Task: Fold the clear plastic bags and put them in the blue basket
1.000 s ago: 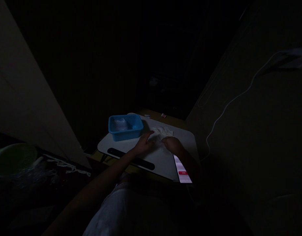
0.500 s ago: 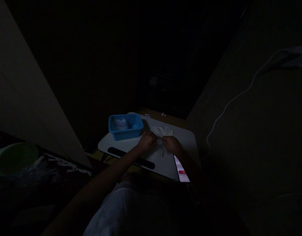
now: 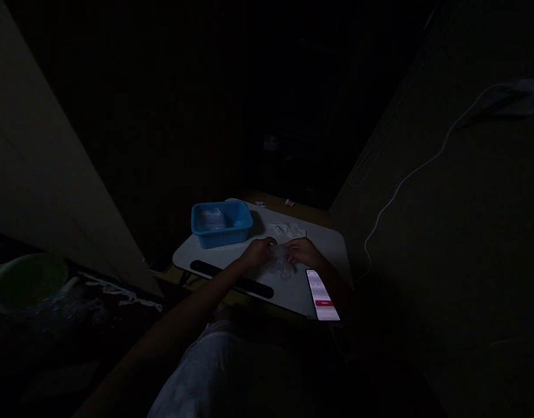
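In dim light, a clear plastic bag (image 3: 281, 264) hangs between my two hands over a small white table (image 3: 325, 241). My left hand (image 3: 259, 251) has its fingers closed on the bag's left side. My right hand (image 3: 303, 251) grips the right side, its fingers curled at the bag's upper edge. Just beyond the hands lies a flat pale packet or paper (image 3: 289, 230). A blue basin (image 3: 223, 237) stands to the left, with a clear plastic-wrapped bundle (image 3: 212, 218) inside. Beside my right forearm is a phone (image 3: 323, 296) with its screen lit.
Two small items, one whitish (image 3: 260, 204) and one pinkish (image 3: 289, 202), lie past the table's far edge. A green basket (image 3: 29, 281) is at the far left near crumpled plastic. A white cable (image 3: 397, 188) runs down the right wall.
My hands have moved slightly apart, and the clear bag between them looks wider and more spread. More of the phone's screen shows beside my right forearm.
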`<move>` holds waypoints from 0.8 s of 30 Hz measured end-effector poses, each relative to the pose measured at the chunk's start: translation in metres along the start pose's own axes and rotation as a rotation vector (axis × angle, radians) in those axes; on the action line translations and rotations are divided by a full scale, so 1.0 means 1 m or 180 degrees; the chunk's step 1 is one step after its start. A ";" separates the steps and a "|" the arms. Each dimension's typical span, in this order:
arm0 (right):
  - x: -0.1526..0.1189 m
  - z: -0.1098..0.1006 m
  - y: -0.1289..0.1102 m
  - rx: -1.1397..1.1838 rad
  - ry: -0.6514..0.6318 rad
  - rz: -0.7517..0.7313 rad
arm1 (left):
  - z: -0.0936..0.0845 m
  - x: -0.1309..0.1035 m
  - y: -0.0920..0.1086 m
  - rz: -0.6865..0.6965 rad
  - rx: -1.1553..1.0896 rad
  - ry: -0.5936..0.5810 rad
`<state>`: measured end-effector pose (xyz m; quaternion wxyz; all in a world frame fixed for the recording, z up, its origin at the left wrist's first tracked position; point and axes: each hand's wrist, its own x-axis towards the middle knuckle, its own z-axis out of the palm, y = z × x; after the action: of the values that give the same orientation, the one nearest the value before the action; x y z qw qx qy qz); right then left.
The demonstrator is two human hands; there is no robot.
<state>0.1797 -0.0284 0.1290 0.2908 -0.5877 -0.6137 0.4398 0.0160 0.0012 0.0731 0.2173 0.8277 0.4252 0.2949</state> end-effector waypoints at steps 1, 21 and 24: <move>0.000 -0.001 0.002 0.0024 -0.0018 -0.0020 | 0.000 0.001 -0.002 0.0003 -0.0042 -0.0016; 0.009 0.003 0.013 0.0467 0.0715 -0.0499 | 0.020 -0.017 -0.014 -0.0993 -0.3343 -0.0434; 0.008 0.008 0.019 0.1308 0.0584 -0.0327 | 0.020 -0.023 -0.009 -0.1092 -0.4403 -0.0381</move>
<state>0.1808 -0.0236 0.1074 0.4809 -0.5216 -0.5114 0.4849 0.0137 -0.0156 0.0461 0.7587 0.4364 0.2522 0.4127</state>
